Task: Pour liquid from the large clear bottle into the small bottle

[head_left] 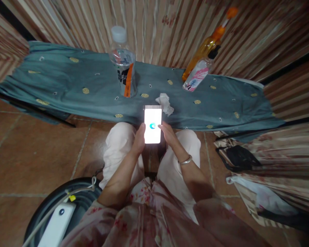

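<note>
A phone (152,133) with a bright white screen and a blue-green logo is upright between my hands, over my lap at the near edge of the cloth-covered table (98,99). My left hand (139,140) is closed around its left side. On the right side my right hand (168,133) grips the edge, its thumb touching the screen. Just beyond the phone lies a crumpled white tissue (165,103). The fingers behind the phone are hidden.
A clear bottle with an orange-black label (126,75) stands behind left. An orange pump bottle (202,51) and a smaller pink-labelled bottle (198,75) stand behind right. A round black stool (36,219) with a white device (57,224) and cable is lower left. A black bag (242,157) is right.
</note>
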`<action>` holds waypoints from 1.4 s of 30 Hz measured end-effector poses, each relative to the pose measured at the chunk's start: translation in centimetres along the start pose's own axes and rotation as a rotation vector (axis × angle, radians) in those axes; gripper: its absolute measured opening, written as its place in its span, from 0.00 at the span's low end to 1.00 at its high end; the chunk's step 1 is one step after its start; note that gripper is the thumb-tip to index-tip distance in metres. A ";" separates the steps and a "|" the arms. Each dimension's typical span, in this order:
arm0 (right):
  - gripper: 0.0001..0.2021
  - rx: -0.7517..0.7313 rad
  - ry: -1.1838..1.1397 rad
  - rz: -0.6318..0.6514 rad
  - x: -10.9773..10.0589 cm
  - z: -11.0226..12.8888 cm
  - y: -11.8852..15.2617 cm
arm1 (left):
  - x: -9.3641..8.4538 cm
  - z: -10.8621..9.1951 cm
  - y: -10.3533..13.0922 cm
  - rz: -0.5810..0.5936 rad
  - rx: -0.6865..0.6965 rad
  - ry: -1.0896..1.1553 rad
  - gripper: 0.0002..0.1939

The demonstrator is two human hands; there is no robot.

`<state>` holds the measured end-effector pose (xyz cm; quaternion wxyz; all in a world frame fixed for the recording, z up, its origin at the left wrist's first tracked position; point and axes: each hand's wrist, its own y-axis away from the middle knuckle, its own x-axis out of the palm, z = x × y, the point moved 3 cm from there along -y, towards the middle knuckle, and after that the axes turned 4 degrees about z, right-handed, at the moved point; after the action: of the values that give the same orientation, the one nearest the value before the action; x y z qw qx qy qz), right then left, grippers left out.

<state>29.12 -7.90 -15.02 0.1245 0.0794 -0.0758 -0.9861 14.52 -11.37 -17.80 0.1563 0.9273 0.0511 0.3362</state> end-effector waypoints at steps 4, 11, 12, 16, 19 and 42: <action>0.16 0.007 0.005 0.012 -0.1 -0.2 -0.1 | 0.2 -0.5 0.2 0.005 0.052 -0.142 0.25; 0.15 0.019 -0.007 0.036 0.0 -0.4 -0.1 | 0.2 -0.3 0.0 0.033 0.010 -0.073 0.31; 0.15 0.024 -0.008 0.039 0.0 -0.4 -0.1 | 0.1 -0.3 0.0 0.021 0.014 -0.066 0.31; 0.15 0.068 -0.017 0.053 0.0 -0.4 0.2 | -0.1 -0.2 -0.2 -0.011 0.054 -0.047 0.29; 0.14 0.109 -0.023 0.092 0.1 -0.5 0.4 | -0.1 -0.4 -0.2 -0.019 0.074 -0.048 0.30; 0.20 0.150 0.050 0.200 -0.1 -1.5 0.7 | -0.3 -0.6 -0.2 -0.087 0.201 -0.318 0.32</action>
<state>29.59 -8.73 -16.34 0.2177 0.1050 -0.1537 -0.9581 13.93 -11.07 -17.59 0.0833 0.9766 0.0991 0.1715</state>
